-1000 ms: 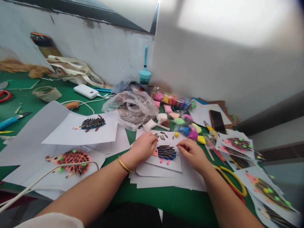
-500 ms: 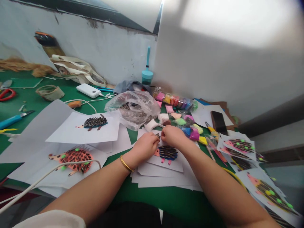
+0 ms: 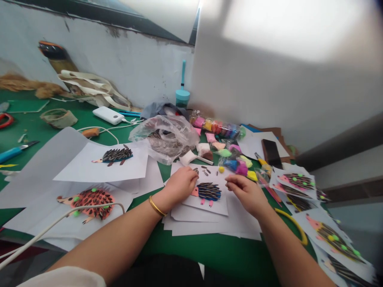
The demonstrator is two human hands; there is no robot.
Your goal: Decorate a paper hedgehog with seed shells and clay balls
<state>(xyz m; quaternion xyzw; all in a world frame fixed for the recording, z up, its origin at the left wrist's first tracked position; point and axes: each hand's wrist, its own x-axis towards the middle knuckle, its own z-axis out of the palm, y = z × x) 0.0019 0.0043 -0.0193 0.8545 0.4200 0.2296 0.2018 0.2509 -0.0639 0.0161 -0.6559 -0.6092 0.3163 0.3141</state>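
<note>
**Hands at blue hedgehog (image 3: 210,192), just below centre of frame**

Rests left hand (image 3: 183,184) on upper left of white sheet (image 3: 220,209), fingers curled together; can't tell if pinching anything. Has right hand (image 3: 245,194) just right of blue hedgehog, thumb and index tips pressed together; can't tell if gripping a seed. Shows loose seeds (image 3: 206,172) and yellow ball (image 3: 221,169) above blue hedgehog, on same sheet. Has plastic bag (image 3: 179,131) of seeds near centre, clay packets (image 3: 241,167) to its right. Includes orange hedgehog (image 3: 98,203) at lower left, under white cable (image 3: 74,209).
</note>
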